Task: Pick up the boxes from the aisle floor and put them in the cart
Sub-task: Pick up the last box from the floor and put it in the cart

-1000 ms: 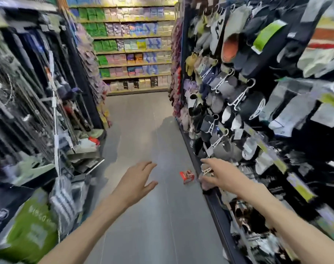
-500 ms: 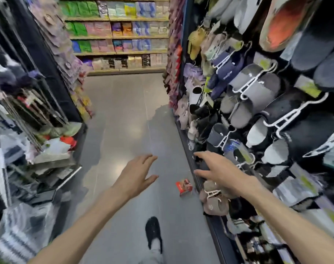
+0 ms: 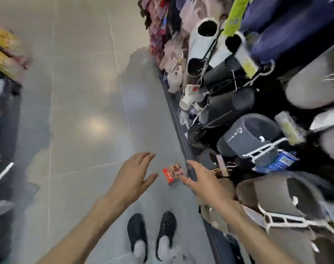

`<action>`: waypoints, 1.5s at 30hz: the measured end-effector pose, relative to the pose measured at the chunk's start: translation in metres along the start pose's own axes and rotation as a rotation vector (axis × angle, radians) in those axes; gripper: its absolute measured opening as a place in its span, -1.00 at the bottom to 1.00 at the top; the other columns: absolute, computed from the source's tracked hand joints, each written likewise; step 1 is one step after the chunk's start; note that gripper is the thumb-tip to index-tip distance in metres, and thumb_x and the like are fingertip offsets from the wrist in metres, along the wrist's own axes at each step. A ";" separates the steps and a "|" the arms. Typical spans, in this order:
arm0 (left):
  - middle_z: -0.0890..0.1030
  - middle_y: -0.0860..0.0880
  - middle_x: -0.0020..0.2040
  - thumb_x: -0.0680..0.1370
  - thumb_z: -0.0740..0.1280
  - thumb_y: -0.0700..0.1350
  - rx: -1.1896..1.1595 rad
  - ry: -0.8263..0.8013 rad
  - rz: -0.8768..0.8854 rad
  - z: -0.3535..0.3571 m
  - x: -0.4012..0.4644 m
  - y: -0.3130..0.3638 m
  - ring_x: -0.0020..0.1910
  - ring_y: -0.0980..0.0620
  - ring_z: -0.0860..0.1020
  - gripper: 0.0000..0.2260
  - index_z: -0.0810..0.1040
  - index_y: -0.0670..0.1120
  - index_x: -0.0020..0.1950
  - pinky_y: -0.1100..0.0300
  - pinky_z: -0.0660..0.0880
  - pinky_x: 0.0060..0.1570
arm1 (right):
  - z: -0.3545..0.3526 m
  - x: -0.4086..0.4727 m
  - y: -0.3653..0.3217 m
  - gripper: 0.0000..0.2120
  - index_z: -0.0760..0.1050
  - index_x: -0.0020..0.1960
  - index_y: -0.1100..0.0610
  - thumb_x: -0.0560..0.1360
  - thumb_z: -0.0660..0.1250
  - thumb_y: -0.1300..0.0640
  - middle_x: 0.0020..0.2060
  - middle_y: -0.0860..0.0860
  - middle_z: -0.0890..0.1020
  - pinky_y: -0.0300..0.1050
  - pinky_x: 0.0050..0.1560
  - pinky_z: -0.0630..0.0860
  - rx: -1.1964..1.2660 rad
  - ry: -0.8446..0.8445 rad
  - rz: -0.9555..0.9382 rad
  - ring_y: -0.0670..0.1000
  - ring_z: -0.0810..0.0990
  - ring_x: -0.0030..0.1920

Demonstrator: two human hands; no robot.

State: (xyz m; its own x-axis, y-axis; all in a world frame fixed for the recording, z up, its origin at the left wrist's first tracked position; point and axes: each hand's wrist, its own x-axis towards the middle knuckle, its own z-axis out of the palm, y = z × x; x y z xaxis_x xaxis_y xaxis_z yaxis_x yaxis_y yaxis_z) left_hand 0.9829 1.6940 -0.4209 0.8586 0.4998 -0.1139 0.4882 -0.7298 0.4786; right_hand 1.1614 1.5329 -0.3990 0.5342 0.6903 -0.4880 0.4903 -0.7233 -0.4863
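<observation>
While both arms reach down: left hand [image 3: 133, 177] and right hand [image 3: 202, 181] hover over the grey tiled aisle floor [image 3: 82, 111], holding nothing.
Fingers: spread apart on both hands.
Box: small red-and-white cardboard box [image 3: 172, 174] lies on the floor between the hands, just beside the right fingertips.
Writing: too blurred to read.
</observation>
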 end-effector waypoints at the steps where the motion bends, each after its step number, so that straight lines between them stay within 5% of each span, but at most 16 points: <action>1: 0.40 -0.01 0.45 0.60 0.26 0.15 -0.018 -0.013 -0.011 0.029 0.014 -0.014 0.42 -0.03 0.34 -0.47 0.32 -0.05 0.51 0.09 0.30 0.37 | 0.023 0.022 0.016 -0.55 0.46 0.25 0.04 0.49 0.35 -0.21 0.14 -0.01 0.62 -0.02 0.18 0.44 0.061 0.003 0.052 0.02 0.57 0.17; 4: 0.42 -0.04 0.45 0.60 0.26 0.15 -0.041 -0.051 -0.010 0.124 0.052 -0.059 0.43 -0.06 0.34 -0.48 0.33 -0.06 0.50 0.04 0.30 0.39 | 0.099 0.090 0.070 -0.50 0.45 0.28 -0.09 0.43 0.32 -0.30 0.16 -0.13 0.60 -0.15 0.11 0.43 0.181 0.036 0.169 0.00 0.56 0.20; 7: 0.43 -0.06 0.43 0.60 0.27 0.14 -0.067 -0.076 -0.018 0.216 0.079 -0.103 0.42 -0.08 0.35 -0.48 0.34 -0.08 0.49 0.02 0.31 0.39 | 0.181 0.156 0.133 -0.46 0.42 0.38 -0.01 0.47 0.42 -0.15 0.14 -0.11 0.59 -0.33 -0.03 0.28 0.272 0.066 0.296 0.00 0.55 0.22; 11: 0.43 -0.06 0.43 0.60 0.27 0.13 -0.106 -0.108 -0.053 0.317 0.099 -0.153 0.39 -0.05 0.35 -0.48 0.32 -0.07 0.50 0.06 0.29 0.37 | 0.288 0.237 0.218 -0.30 0.30 0.45 0.11 0.45 0.43 -0.19 0.20 -0.08 0.56 -0.25 0.04 0.32 0.433 0.056 0.496 -0.03 0.52 0.18; 15: 0.40 -0.04 0.46 0.60 0.24 0.16 -0.143 -0.156 -0.093 0.388 0.106 -0.188 0.42 -0.04 0.35 -0.47 0.28 -0.03 0.52 0.04 0.32 0.40 | 0.371 0.304 0.291 0.05 0.43 0.34 0.13 0.08 0.37 -0.56 0.24 0.05 0.59 -0.01 0.27 0.46 0.634 0.138 0.747 0.09 0.56 0.22; 18: 0.41 -0.01 0.44 0.60 0.23 0.18 -0.172 -0.190 -0.107 0.428 0.107 -0.211 0.42 -0.02 0.33 -0.46 0.26 0.01 0.52 0.08 0.30 0.39 | 0.415 0.345 0.333 0.10 0.35 0.40 0.20 0.13 0.40 -0.53 0.28 0.12 0.54 0.14 0.32 0.43 0.711 0.138 0.929 0.20 0.52 0.26; 21: 0.41 -0.02 0.42 0.59 0.22 0.22 -0.188 -0.214 -0.128 0.452 0.106 -0.229 0.42 -0.02 0.31 -0.43 0.21 0.04 0.54 0.06 0.31 0.37 | 0.447 0.381 0.354 0.35 0.36 0.34 0.10 -0.26 0.34 -0.67 0.22 0.07 0.60 0.18 0.29 0.46 0.831 0.158 1.020 0.17 0.58 0.20; 26: 0.42 0.00 0.41 0.57 0.21 0.29 -0.225 -0.247 -0.162 0.469 0.105 -0.250 0.39 0.00 0.33 -0.37 0.16 0.06 0.56 0.03 0.35 0.36 | 0.459 0.406 0.339 -0.04 0.45 0.17 0.01 -0.10 0.60 -0.41 -0.12 0.08 0.74 0.28 -0.04 0.62 1.164 0.159 1.030 0.16 0.74 -0.22; 30: 0.41 0.01 0.43 0.56 0.23 0.27 -0.251 -0.262 -0.193 0.472 0.108 -0.262 0.42 0.01 0.31 -0.36 0.15 0.07 0.56 -0.02 0.36 0.37 | 0.464 0.413 0.333 0.04 0.47 0.14 0.02 -0.23 0.61 -0.42 -0.14 0.08 0.73 0.26 -0.06 0.64 1.209 0.211 1.048 0.16 0.74 -0.21; 34: 0.40 0.01 0.45 0.55 0.22 0.27 -0.252 -0.277 -0.213 0.474 0.108 -0.264 0.45 0.01 0.29 -0.36 0.13 0.09 0.57 -0.03 0.36 0.37 | 0.458 0.408 0.324 -0.18 0.43 0.22 0.03 0.10 0.62 -0.29 -0.04 0.07 0.71 0.21 0.06 0.62 1.195 0.274 1.069 0.14 0.71 -0.08; 38: 0.39 0.02 0.46 0.56 0.22 0.28 -0.281 -0.280 -0.214 0.480 0.111 -0.263 0.45 0.02 0.28 -0.35 0.12 0.10 0.57 -0.03 0.34 0.40 | 0.458 0.412 0.315 0.00 0.36 0.34 0.07 0.05 0.56 -0.38 0.13 0.08 0.64 0.13 0.18 0.57 0.966 0.391 0.933 0.13 0.65 0.09; 45: 0.38 0.03 0.46 0.57 0.21 0.26 -0.289 -0.285 -0.229 0.488 0.116 -0.263 0.34 -0.02 0.40 -0.37 0.12 0.10 0.57 -0.04 0.38 0.33 | 0.455 0.415 0.302 -0.36 0.38 0.21 0.07 0.32 0.53 -0.24 0.07 0.03 0.63 -0.10 -0.03 0.51 0.738 0.326 0.754 0.06 0.63 -0.01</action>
State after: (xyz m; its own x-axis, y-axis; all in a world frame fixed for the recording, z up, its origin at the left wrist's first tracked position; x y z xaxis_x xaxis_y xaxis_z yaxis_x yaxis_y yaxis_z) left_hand 1.0307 1.7163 -0.9847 0.7620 0.4555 -0.4602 0.6417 -0.4356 0.6313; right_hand 1.2172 1.6104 -1.0780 0.7326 -0.0398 -0.6795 -0.5110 -0.6916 -0.5104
